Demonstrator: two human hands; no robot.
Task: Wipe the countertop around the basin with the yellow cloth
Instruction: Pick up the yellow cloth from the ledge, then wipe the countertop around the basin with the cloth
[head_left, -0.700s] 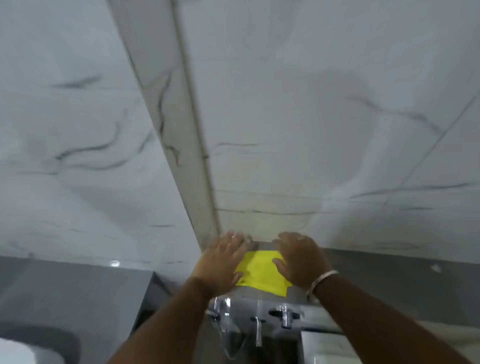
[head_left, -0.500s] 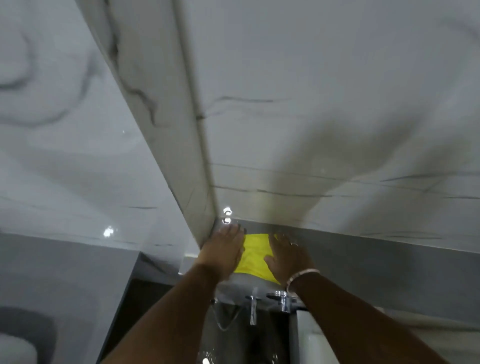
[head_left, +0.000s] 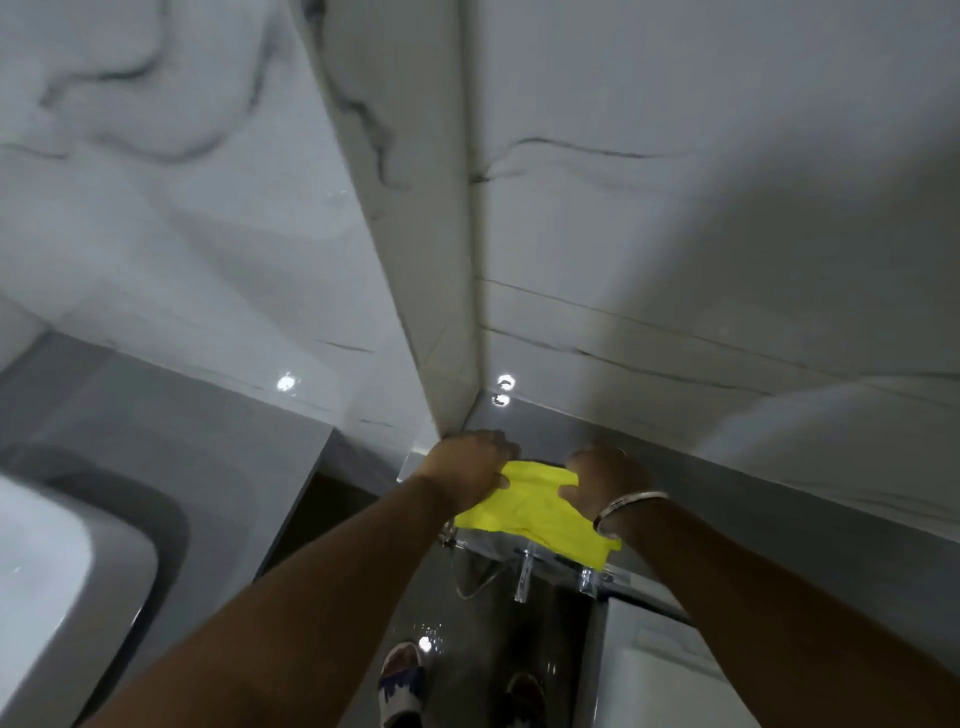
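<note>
The yellow cloth hangs stretched between both hands, lifted above a small grey ledge in the wall corner. My left hand pinches the cloth's upper left edge. My right hand, with a metal bangle on its wrist, grips the upper right edge. The cloth's lower part droops over chrome taps. A white basin set in a grey countertop lies far to the lower left, away from both hands.
White marble-patterned wall tiles fill the upper view, with a projecting wall corner just above my left hand. A white fixture sits at lower right. My feet in sandals stand on the wet dark floor below.
Both hands were pressed flat on the cloth on the ledge; now they have gripped its top edge and lifted it, so it hangs. The camera has tilted down, showing the basin and floor.
</note>
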